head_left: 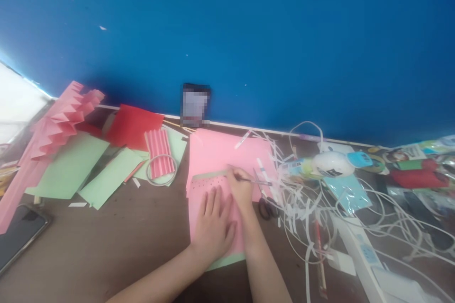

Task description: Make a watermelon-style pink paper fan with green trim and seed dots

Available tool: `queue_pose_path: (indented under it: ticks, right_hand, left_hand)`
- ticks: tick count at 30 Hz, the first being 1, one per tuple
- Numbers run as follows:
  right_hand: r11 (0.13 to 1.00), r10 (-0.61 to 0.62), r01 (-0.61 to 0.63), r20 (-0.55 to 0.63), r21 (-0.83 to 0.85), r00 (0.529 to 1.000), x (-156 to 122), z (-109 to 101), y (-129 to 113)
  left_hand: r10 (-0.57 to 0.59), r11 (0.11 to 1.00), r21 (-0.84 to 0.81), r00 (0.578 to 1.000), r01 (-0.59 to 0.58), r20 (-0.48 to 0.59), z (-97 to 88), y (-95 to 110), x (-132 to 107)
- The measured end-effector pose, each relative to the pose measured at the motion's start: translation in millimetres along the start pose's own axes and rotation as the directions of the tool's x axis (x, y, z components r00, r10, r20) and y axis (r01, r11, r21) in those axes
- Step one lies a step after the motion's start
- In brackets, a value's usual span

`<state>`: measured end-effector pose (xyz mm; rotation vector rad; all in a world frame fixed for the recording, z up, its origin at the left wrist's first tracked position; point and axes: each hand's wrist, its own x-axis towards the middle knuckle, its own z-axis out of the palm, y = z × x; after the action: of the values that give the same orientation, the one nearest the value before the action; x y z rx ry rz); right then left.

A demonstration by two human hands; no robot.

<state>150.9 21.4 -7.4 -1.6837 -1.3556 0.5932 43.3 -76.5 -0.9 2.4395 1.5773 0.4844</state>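
Observation:
My left hand (214,232) lies flat with fingers stretched out on a sheet of pink paper (195,210). Small dark marks run in rows across the sheet just above its fingertips, beneath a grey-green strip (209,176). My right hand (241,189) is closed around a slim pen (256,181), at the strip's right end; the tip is blurred. More pink paper (220,147) lies behind, and a green edge (227,261) shows below the marked sheet. Dark-handled scissors (266,208) rest to the right of my right hand.
On the left are pleated pink paper (57,128), green sheets (71,165), red paper (135,128), a striped folded piece (159,151) under a ring (148,177), and a phone (21,232). Paper strips (298,208), cables, a white bottle (332,163) and a power strip (359,246) crowd the right.

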Motion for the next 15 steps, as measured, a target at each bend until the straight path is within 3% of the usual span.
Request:
queue_pose_path:
  ticks: [15]
  right_hand:
    - [0.997,0.028,-0.026,-0.025,0.076,0.999,-0.1,-4.8,0.1]
  left_hand:
    - [0.000,1.000,0.007,1.000,0.000,-0.017,-0.5,0.1,-0.2]
